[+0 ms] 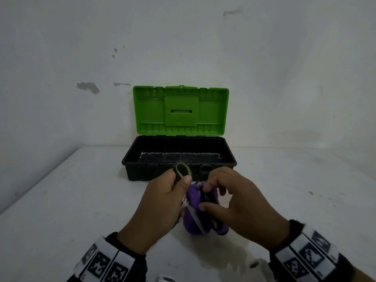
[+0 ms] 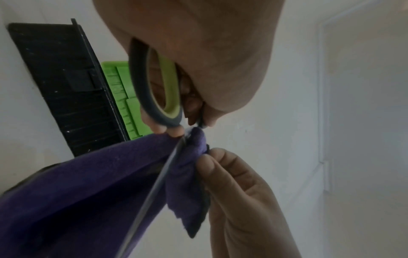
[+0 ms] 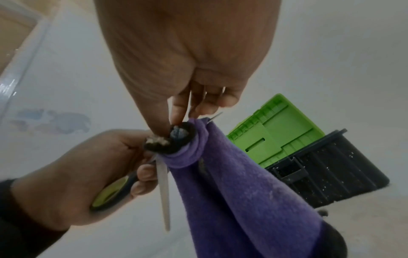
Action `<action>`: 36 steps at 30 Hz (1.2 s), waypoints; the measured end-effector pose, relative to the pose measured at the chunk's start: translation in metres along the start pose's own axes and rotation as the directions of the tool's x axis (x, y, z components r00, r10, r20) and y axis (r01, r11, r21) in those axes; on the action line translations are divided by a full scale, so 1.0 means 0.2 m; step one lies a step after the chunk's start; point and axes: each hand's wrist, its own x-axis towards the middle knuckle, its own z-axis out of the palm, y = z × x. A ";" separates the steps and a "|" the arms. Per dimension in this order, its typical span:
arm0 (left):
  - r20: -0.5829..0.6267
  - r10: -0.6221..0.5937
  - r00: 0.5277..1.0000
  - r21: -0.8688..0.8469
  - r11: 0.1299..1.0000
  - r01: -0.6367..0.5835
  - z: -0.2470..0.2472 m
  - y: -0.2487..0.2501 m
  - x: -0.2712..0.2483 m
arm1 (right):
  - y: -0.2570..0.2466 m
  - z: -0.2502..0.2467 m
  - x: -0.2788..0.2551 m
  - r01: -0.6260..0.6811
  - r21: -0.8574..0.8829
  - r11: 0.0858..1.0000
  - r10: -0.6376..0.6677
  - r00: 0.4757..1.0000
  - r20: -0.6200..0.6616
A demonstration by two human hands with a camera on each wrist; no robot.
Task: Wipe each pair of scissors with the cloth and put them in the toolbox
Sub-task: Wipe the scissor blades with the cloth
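While the left hand grips the scissors by the handle, right-hand fingers pinch the cloth round a blade, before the open toolbox

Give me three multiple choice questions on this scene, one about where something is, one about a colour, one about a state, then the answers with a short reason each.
1. Where is the toolbox?
A. on the table against the wall, beyond the hands
B. on the floor
C. in the person's lap

2. What colour is the cloth?
A. white
B. purple
C. red

3. What state is the toolbox lid in?
A. shut and latched
B. taken off, lying on the table
C. raised open

Answers:
1. A: the head view shows it on the white table by the wall, past the left hand and right hand.
2. B: the cloth that the right hand pinches round the scissors is purple in all three views.
3. C: the green lid stands up behind the black base, and the inside shows.
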 end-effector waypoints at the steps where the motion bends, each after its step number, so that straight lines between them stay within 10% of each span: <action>1: 0.014 0.028 1.000 0.028 0.999 -0.028 0.00 0.00 0.00 | 0.00 0.00 0.00 0.013 -0.045 0.999 -0.013 1.000 0.002; 10: 0.123 0.289 0.949 0.161 0.938 -0.307 0.00 0.00 -0.01 | -0.01 -0.01 0.07 0.155 -0.199 0.968 -0.126 0.981 0.149; 18: 0.171 0.272 0.947 0.090 0.953 -0.290 -0.01 0.01 -0.04 | 0.00 -0.03 0.06 0.182 -0.186 0.966 -0.128 0.954 0.271; 30: 0.125 0.193 0.973 -0.008 0.981 -0.194 -0.04 0.02 -0.04 | 0.10 -0.20 0.02 0.139 -0.125 0.982 -0.110 0.971 0.214; 36: -0.072 0.099 0.992 -0.183 0.977 -0.111 -0.11 0.02 -0.02 | 0.19 -0.29 -0.04 -0.142 0.113 0.983 0.148 0.988 -0.045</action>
